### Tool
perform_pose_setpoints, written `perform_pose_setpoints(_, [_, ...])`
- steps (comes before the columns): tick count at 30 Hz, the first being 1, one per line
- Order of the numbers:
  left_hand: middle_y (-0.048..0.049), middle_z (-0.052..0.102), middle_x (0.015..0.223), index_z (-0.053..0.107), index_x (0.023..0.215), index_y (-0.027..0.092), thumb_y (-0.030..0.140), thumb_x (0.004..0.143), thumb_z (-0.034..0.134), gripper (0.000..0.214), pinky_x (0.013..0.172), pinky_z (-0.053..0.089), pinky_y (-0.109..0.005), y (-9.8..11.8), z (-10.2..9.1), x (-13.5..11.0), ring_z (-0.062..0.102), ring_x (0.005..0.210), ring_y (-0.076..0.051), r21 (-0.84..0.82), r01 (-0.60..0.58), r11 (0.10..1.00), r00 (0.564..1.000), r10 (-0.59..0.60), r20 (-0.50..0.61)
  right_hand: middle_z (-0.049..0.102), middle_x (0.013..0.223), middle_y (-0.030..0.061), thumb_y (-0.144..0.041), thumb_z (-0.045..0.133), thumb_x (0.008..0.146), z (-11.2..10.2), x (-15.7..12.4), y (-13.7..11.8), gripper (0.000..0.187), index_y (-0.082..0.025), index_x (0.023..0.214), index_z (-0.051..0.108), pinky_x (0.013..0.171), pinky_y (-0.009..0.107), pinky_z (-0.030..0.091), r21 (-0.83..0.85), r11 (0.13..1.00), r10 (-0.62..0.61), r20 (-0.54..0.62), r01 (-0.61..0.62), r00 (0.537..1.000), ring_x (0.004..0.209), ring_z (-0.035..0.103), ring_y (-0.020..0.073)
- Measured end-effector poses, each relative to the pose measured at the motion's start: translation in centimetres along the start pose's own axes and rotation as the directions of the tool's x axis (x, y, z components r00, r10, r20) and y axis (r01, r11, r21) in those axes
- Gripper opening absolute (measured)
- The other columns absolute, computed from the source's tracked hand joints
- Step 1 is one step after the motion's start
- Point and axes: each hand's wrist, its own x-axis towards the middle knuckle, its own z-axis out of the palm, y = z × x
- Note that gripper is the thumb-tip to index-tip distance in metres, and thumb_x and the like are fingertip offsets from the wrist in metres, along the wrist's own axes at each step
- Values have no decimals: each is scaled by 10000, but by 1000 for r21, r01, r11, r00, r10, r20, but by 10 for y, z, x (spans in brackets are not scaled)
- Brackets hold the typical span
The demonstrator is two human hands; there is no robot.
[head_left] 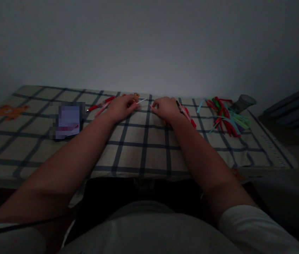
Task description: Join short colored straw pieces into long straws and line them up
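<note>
Both my arms reach forward over a checked tablecloth (144,148). My left hand (121,107) lies at the far middle of the table with fingers curled, pinching one end of a thin pale strip (142,101). My right hand (166,108) is close beside it, fingers closed near the strip's other end. Red pens (100,104) lie just left of my left hand. Red and pink pens or tools (189,116) lie against the right side of my right hand.
A heap of red, green and blue paper strips (226,116) lies at the right, with a dark cup (243,102) behind it. A blurred purple card (67,120) sits at the left. An orange bear print (9,111) marks the cloth's far left. A wall stands behind.
</note>
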Motion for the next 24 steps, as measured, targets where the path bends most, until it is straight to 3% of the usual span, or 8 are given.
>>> perform_pose_setpoints(8, [-89, 831, 1078, 820, 1263, 258, 425, 1060, 739, 275, 961, 564, -393, 0, 0, 0, 752, 1069, -288, -31, 4, 1000, 1000, -4, 0, 863, 1469, 194, -464, 581, 1198, 6, 1, 2, 466, -211, 1451, 880, 1219, 546, 457, 3, 1000, -21, -23, 21, 1000, 1388, 731, 403])
perform_pose_setpoints(15, [-93, 832, 1078, 814, 1278, 233, 422, 1078, 716, 292, 956, 549, -387, 6, -2, -1, 749, 1046, -290, -1, 24, 1000, 999, -24, 28, 867, 1469, 183, -347, 616, 1137, 3, -1, 1, 438, -223, 1473, 869, 1227, 552, 458, -1, 999, -38, 19, 38, 999, 1404, 744, 411])
perform_pose_setpoints(24, [-83, 831, 1078, 809, 1291, 243, 461, 1077, 713, 321, 971, 546, -379, 1, 0, -1, 746, 1073, -292, -10, 8, 1000, 1000, -8, 9, 866, 1447, 198, -340, 608, 1132, 3, 0, 1, 447, -208, 1472, 866, 1216, 558, 466, 10, 1000, 16, -16, -16, 1000, 1353, 756, 402])
